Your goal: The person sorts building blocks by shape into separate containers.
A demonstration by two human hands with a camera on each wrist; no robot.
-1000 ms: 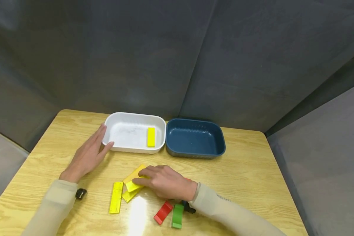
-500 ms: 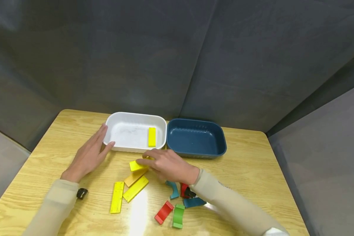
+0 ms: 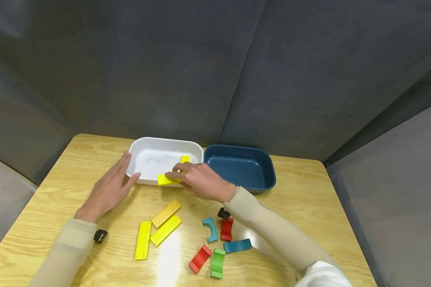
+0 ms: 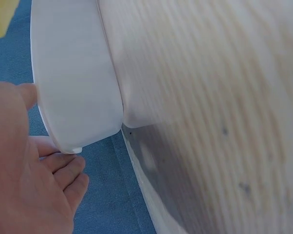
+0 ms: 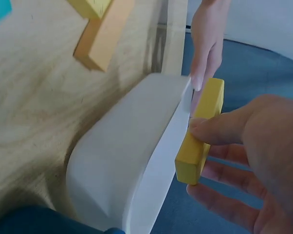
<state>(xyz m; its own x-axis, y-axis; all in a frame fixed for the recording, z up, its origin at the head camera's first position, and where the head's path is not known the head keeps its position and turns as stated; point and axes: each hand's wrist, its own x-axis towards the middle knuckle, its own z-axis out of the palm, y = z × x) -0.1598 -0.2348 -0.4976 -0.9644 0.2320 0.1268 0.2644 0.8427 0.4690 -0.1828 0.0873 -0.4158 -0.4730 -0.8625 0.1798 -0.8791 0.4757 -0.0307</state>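
My right hand [image 3: 204, 181] pinches a yellow rectangular block [image 3: 163, 180] between thumb and fingers, over the front rim of the white bin [image 3: 152, 159]. In the right wrist view this yellow block [image 5: 210, 100] is tilted, above the bin's rim. Another yellow block [image 3: 185, 158] lies in the bin, partly hidden by the right hand. My left hand [image 3: 109, 189] rests at the bin's left end, thumb at the front corner and fingers along the side. The left wrist view shows those fingers [image 4: 64, 168] loosely bent beside the bin's corner.
A dark blue bin [image 3: 237, 161] stands right of the white one. Nearer lie two yellow blocks [image 3: 142, 241], an orange-yellow block [image 3: 166, 213], two red arched blocks [image 3: 200, 259], a green arch [image 3: 217, 263] and two blue arches [image 3: 238, 245]. A dark curtain [image 3: 165, 71] rises behind the table.
My right hand has lifted the yellow block off the pile and carried it away from me to the white bin's front rim. The left hand has stayed at the bin.
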